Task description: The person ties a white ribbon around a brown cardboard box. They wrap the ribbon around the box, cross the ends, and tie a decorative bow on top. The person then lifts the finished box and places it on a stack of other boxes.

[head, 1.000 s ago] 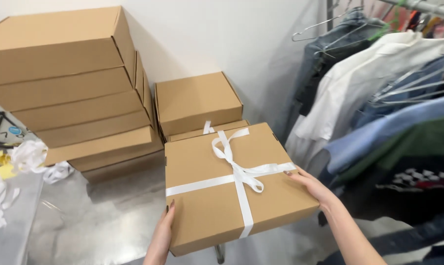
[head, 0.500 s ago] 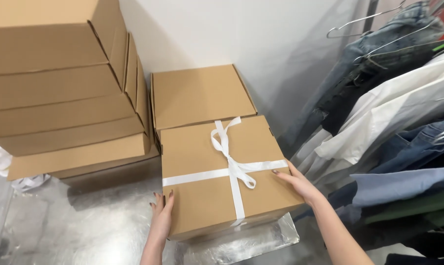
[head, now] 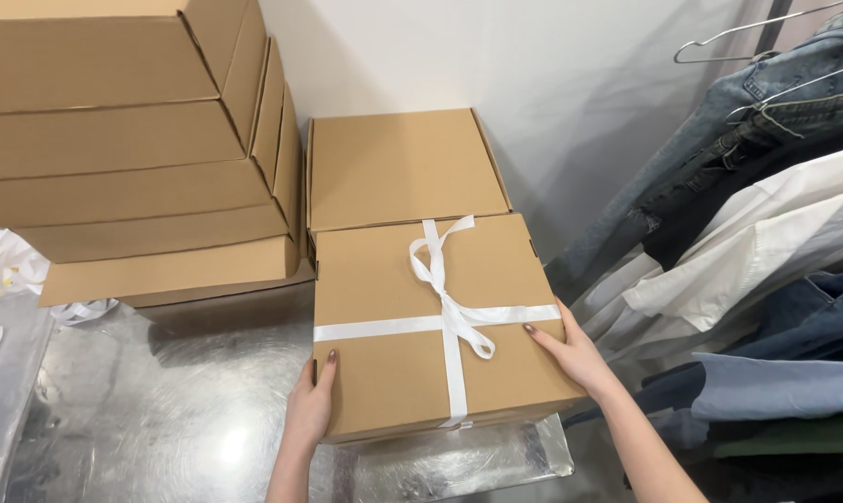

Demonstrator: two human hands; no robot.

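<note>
Hands: the ribboned box (head: 435, 321) is gripped by its sides, left hand (head: 311, 401) at 7 o'clock, right hand (head: 570, 354) at 4 o'clock.
Box position: at frame centre, lying flat at the near corner of the shiny metal table (head: 160, 410).
Change: a second ago the box was held tilted and clear of the table; now it is level and lower, apparently set down.
Meaning: placement is judged nearly done, with both hands not yet released.
Neighbours: a plain box (head: 398, 168) touching at 12 o'clock; stacked boxes (head: 123, 140) at 10 o'clock; hanging clothes (head: 766, 233) at 3 o'clock.
</note>
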